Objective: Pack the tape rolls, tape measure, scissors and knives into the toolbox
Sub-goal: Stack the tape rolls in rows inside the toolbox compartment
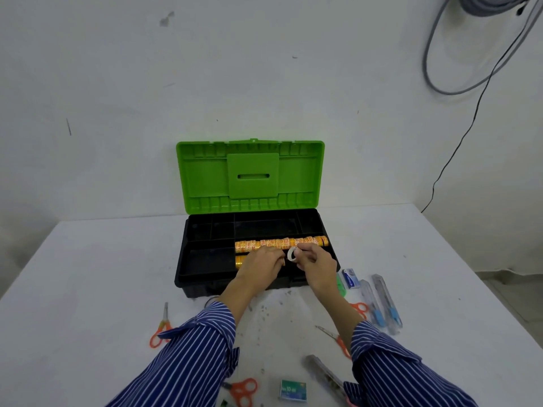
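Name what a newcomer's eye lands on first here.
The bright green raised lid of the black plastic toolbox at the table's far edge. Inside, a row of orange-printed tape rolls, where the right hand pinches a small white tape roll beside the left hand.

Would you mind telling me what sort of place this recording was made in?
Probably a plain workroom or makeshift recording setup: a bare white table against a scuffed white wall, with loose grey cables hanging in the corner.
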